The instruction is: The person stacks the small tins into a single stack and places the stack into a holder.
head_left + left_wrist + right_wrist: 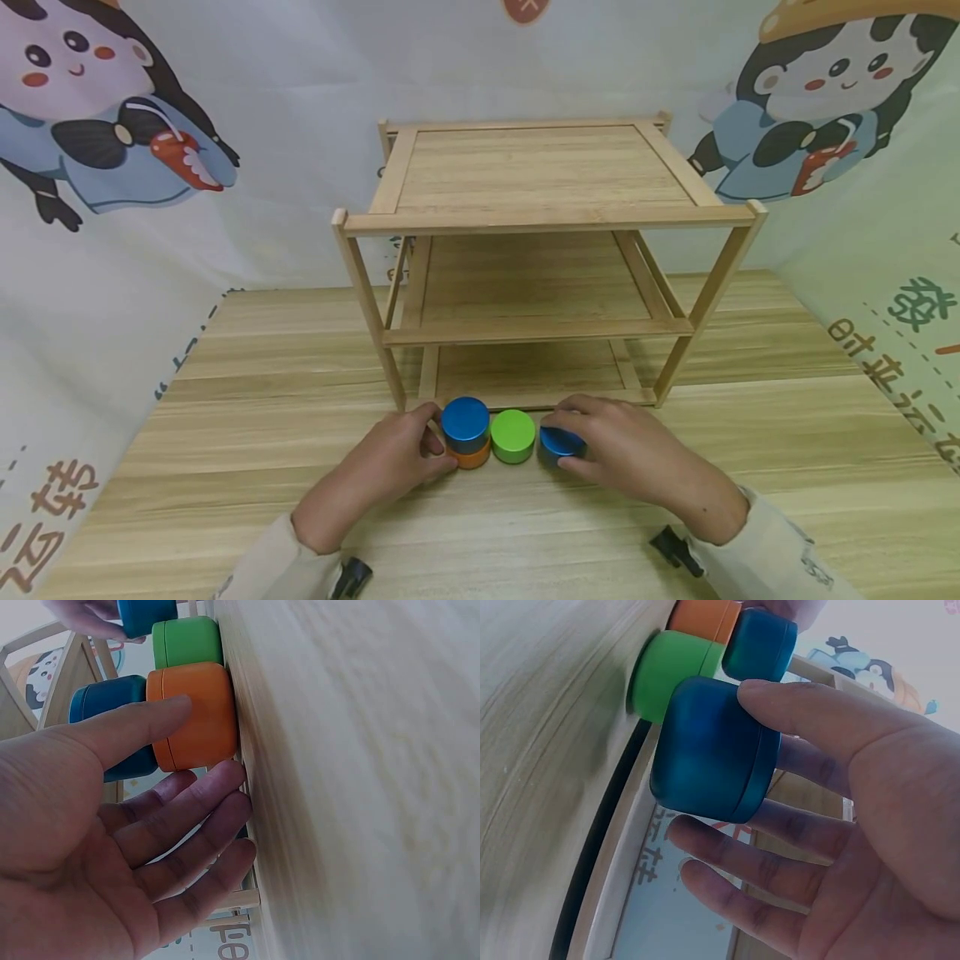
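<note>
A blue jar (465,421) sits on top of an orange jar (471,457), in front of the shelf rack. My left hand (393,454) is at the left side of this stack. Its thumb (161,720) rests on the orange jar, while the other fingers extend loosely beside it, fingertips right at its edge. Right of the stack stands a green jar (513,437). Just beyond that, my right hand (611,442) grips a second blue jar (709,750), thumb on the near side and fingers behind. This jar shows a gap from the tabletop in the right wrist view.
A three-tier wooden rack (551,218) stands directly behind the jars, its lowest bar close to them. Light wood-grain tabletop (225,467) spreads around. Printed cloth (300,167) with cartoon figures encloses the back and sides.
</note>
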`<state>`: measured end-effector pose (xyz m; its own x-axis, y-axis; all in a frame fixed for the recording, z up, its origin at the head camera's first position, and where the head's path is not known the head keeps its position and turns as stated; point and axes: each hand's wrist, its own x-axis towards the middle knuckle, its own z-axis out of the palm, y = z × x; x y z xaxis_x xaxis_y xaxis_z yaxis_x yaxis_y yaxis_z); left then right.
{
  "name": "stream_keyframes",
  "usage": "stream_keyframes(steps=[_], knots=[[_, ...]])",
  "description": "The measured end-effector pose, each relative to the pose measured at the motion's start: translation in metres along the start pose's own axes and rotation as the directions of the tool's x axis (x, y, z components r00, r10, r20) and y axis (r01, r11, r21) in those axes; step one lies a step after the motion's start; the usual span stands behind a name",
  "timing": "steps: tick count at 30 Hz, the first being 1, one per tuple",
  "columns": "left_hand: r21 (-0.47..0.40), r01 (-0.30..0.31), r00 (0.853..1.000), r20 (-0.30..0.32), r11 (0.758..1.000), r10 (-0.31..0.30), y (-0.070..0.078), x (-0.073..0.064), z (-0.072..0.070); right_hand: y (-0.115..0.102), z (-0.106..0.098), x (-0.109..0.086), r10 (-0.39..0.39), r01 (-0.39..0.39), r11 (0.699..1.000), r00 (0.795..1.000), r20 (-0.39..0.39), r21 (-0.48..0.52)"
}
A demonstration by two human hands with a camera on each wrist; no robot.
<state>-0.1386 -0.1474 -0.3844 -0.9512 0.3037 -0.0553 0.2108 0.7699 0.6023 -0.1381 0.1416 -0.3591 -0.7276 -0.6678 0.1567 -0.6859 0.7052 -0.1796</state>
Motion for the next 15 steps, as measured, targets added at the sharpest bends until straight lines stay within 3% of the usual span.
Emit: stream_keyframes(steps=[15], knots=[[-0.005, -0.015, 1.000, 0.001, 1.000, 0.015, -0.0013, 0.0007, -0.0002, -0.0042, -0.0060, -0.0006, -0.022, 0.022, 1.000, 0.998, -0.056, 0.002]])
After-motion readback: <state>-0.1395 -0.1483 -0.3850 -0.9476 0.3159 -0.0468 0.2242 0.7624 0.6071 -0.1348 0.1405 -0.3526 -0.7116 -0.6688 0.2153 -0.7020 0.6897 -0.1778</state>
